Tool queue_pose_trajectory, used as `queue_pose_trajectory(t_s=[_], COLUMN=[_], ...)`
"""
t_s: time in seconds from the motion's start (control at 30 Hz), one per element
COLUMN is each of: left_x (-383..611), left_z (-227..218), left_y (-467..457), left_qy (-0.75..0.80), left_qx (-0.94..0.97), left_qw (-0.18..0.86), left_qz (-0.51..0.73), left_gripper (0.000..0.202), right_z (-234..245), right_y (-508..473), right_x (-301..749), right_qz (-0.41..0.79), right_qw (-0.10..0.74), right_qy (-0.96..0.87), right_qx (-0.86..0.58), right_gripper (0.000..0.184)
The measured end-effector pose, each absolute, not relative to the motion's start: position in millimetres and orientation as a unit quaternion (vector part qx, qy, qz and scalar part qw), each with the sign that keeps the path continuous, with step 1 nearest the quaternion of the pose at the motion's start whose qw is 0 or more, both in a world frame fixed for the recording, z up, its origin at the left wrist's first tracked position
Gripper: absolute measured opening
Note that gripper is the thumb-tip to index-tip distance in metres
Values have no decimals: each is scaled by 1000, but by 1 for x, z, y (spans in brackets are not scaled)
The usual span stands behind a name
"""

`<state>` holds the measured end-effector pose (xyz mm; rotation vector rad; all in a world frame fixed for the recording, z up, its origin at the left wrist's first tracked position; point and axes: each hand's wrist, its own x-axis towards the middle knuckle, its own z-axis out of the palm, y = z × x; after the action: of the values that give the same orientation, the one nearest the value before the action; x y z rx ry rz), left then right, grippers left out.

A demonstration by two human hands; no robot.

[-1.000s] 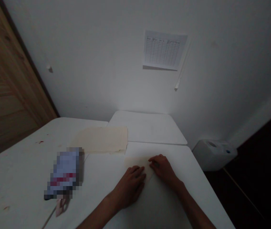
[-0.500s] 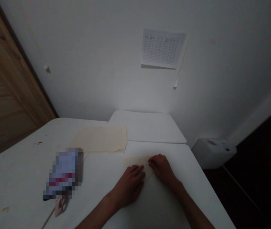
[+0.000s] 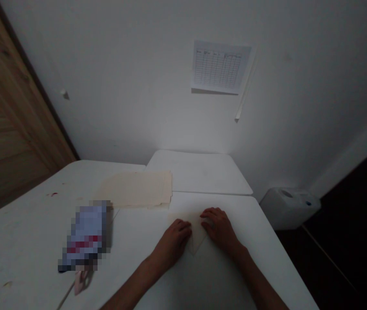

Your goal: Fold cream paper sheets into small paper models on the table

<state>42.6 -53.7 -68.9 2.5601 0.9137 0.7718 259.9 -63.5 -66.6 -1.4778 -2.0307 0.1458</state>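
Observation:
A small cream sheet of paper [image 3: 197, 236] lies on the white table between my hands, its near end coming to a point. My left hand [image 3: 174, 241] is closed with curled fingers at the paper's left edge. On the other side, my right hand [image 3: 219, 226] is bent over the right edge, thumb and fingers pinching there. Parts of the sheet are hidden under both hands. Farther back to the left rests a stack of larger cream paper sheets [image 3: 138, 188] with uneven edges.
The white table [image 3: 138, 254] has joined sections. A pixelated blue-white item with a red stripe [image 3: 85, 232] lies left, a pink looped piece [image 3: 80, 280] by its near end. Behind stands a wall with a printed sheet [image 3: 220, 66]. A white container [image 3: 290, 206] sits right.
My left hand has shifted slightly left and away from me, and the gap between my hands is wider. More of the paper's pointed near end shows. My right hand has barely moved.

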Motion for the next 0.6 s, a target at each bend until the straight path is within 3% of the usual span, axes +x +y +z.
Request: queue_pose_trajectory(t_s=[0.3, 0.43, 0.6], left_x=[46, 43, 38], left_z=[-63, -63, -66], left_y=[-14, -6, -4], left_qy=[370, 367, 356], left_qx=[882, 888, 894], left_qw=[157, 124, 115], left_qz=[246, 249, 248], left_gripper=[12, 32, 35], right_z=[-52, -41, -35], right_y=[-53, -49, -45], right_x=[265, 264, 263], right_qz=[90, 101, 119], right_qw=[225, 182, 173], right_qy=[-799, -804, -806], right_qx=[-550, -558, -554], right_gripper=[42, 42, 52])
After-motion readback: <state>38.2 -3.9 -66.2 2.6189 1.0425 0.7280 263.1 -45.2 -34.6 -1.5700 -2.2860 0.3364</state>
